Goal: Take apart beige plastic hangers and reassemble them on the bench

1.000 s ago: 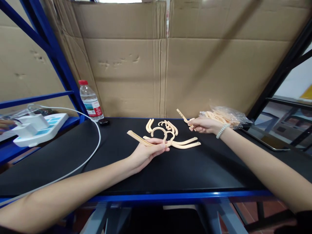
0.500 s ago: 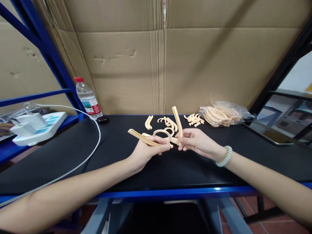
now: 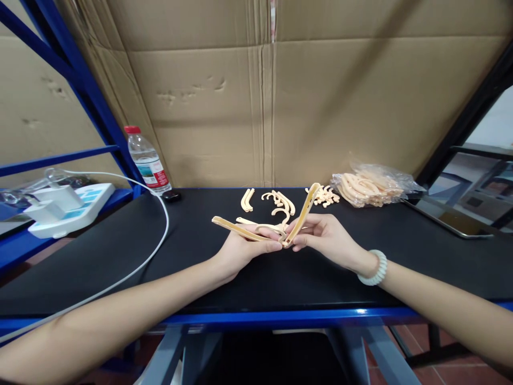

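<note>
My left hand (image 3: 238, 251) is closed on a beige plastic hanger arm (image 3: 229, 223) that sticks out to the left, with a curved hook (image 3: 267, 227) beside its inner end. Pinched in my right hand (image 3: 334, 240) is a second hanger arm (image 3: 305, 210), tilted up to the right. The inner ends of both arms meet at my fingertips; whether they are joined I cannot tell. Just behind my hands another hanger with a hook (image 3: 285, 213) lies on the black table (image 3: 192, 256), partly hidden.
Farther back lie loose hanger arms (image 3: 247, 200), more arms with hooks (image 3: 284, 202) and a pile of small hooks (image 3: 329, 196). A clear bag of parts (image 3: 366, 187) and a tablet (image 3: 449, 216) are at right. On the left are a bottle (image 3: 148, 163), a white cable (image 3: 166, 224) and a power strip (image 3: 76, 208).
My right hand has tipped its hanger arm from nearly upright to leaning right, and its lower end has come to the inner end of the left arm. My left hand has hardly moved.
</note>
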`<move>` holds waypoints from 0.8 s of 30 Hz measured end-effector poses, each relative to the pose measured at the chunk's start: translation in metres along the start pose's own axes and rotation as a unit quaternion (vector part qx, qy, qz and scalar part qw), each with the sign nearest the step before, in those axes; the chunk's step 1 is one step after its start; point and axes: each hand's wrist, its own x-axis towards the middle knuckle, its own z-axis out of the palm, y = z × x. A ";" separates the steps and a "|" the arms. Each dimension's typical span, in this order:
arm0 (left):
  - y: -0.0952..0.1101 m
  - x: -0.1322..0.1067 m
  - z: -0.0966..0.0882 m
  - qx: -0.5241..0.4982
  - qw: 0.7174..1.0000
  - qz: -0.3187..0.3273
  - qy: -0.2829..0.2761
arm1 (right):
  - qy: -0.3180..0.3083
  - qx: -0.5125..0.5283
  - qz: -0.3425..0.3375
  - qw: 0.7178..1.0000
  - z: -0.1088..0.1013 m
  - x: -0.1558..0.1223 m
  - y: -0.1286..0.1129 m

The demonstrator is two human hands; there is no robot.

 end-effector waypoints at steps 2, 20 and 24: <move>0.001 0.000 0.000 0.006 1.000 0.003 0.009 | 0.001 -0.006 -0.011 1.000 0.002 -0.001 0.000; -0.004 -0.001 0.000 -0.023 1.000 -0.006 0.001 | 0.012 0.018 -0.038 0.999 0.005 -0.001 -0.001; -0.004 -0.001 0.002 -0.017 1.000 0.015 0.019 | 0.022 0.029 -0.039 0.999 0.007 -0.001 -0.001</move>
